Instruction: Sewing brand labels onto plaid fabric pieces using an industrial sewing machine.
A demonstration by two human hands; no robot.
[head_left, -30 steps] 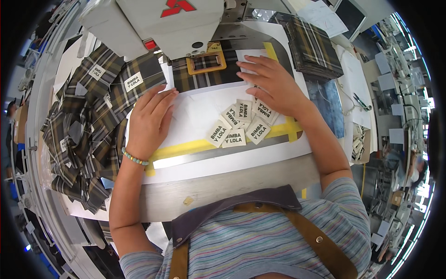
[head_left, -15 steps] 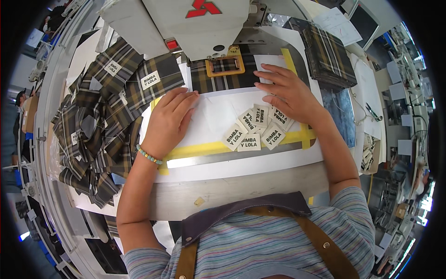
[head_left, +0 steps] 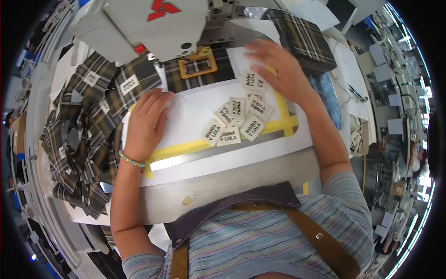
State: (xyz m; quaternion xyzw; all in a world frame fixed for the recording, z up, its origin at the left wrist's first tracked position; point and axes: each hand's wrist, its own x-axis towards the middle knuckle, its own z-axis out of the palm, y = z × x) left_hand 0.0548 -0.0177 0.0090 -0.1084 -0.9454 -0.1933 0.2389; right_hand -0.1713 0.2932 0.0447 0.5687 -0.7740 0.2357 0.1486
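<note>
My left hand (head_left: 149,121), open with slightly curved fingers, rests at the left part of the white board (head_left: 179,121), its fingertips at the upper edge. My right hand (head_left: 278,69), blurred, reaches over a white paper at the back right, fingers apart, above several small white printed labels (head_left: 253,125) lying loose on the board. Beyond my hands a plaid fabric piece (head_left: 220,69) lies beneath an orange frame (head_left: 197,74) at the head of a pale sewing machine (head_left: 134,28) with a red emblem. Yellow tape (head_left: 176,149) runs along the board.
A heap of plaid pieces (head_left: 86,121) with white labels covers the left side. A tall stack of plaid panels (head_left: 304,39) stands at the back right. Farther right are dark-handled snips (head_left: 357,93) and a box of labels (head_left: 357,135). People work at the far right edge.
My right hand has moved upward, farther toward the back, and is now blurred, exposing more labels beneath it. My left hand stays at the board's left. The whole view has shifted slightly.
</note>
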